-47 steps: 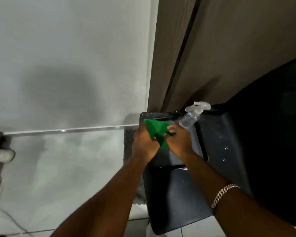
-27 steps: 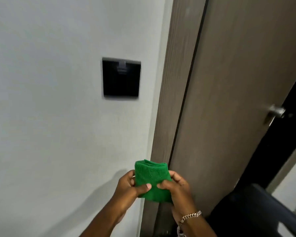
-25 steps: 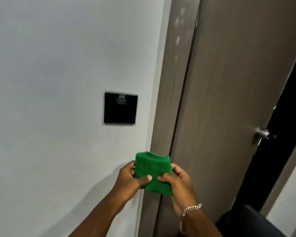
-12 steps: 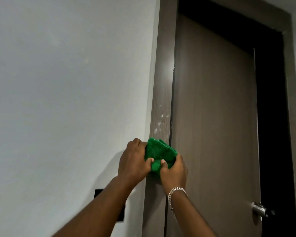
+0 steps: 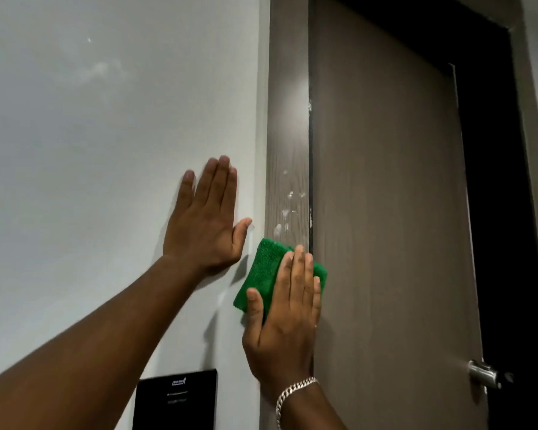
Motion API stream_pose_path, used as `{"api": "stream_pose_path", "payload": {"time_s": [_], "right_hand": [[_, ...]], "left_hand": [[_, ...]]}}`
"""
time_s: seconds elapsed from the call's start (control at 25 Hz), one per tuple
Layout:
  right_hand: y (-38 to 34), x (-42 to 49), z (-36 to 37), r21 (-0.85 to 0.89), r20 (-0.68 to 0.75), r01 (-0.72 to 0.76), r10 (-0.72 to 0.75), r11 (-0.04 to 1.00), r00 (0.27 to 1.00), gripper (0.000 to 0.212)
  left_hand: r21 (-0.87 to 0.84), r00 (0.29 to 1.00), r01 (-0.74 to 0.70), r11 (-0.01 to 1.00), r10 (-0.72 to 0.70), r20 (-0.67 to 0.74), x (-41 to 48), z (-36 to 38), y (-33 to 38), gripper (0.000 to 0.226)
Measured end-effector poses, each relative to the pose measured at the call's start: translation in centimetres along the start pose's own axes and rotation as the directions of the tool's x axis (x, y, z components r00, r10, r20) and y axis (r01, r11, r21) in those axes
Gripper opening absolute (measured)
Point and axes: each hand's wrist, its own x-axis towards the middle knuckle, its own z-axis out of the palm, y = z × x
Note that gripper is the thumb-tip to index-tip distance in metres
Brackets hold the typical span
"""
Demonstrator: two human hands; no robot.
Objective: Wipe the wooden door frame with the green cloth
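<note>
No longer two-handed: left hand [image 5: 208, 225] now spread flat on grey wall [image 5: 90, 150], empty; right hand [image 5: 288, 308] open-palmed, pinning folded green cloth [image 5: 266, 271] against streaked brown wooden door frame [image 5: 288, 135]. Wiping seemingly just starting.

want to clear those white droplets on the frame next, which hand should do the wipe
Right. The right hand already presses the green cloth flat on the door frame, just below the droplets. The left hand lies flat on the wall, without a cloth.

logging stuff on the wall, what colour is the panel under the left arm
Black, with small pale lettering, on the wall panel; the head view, the only one, shows it at the bottom edge.
</note>
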Motion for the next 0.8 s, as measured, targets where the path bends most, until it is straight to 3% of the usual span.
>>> {"api": "stream_pose_path", "payload": {"time_s": [0.2,0.36,0.52,0.68,0.8], "right_hand": [[1.8,-2.1,0.1,-0.072,0.015,0.096,-0.095,0.993,0.995,0.068],[0.9,0.5,0.6,-0.021,-0.054,-0.05,0.049,0.999,0.997,0.07],[2.6,-1.0,-0.1,-0.081,0.051,0.106,-0.102,0.991,0.993,0.071],[1.5,1.3,0.1,-0.056,-0.027,-0.016,0.015,0.998,1.0,0.07],[2.6,0.4,-0.2,-0.071,0.033,0.156,-0.154,0.985,0.988,0.07]], "left_hand": [[-0.01,0.999,0.029,1.0,-0.029,-0.039,2.5,0.0,-0.1,0.083],[-0.024,0.998,-0.009,1.0,0.008,-0.056,3.5,-0.2,-0.4,0.085],[0.024,0.999,-0.016,1.0,0.017,-0.051,3.5,-0.4,-1.0,0.089],[0.018,0.997,-0.059,0.998,0.06,-0.038,3.9,-0.7,-1.1,0.087],[0.024,0.997,-0.053,0.998,0.054,-0.046,3.9,-0.7,-1.2,0.087]]}}
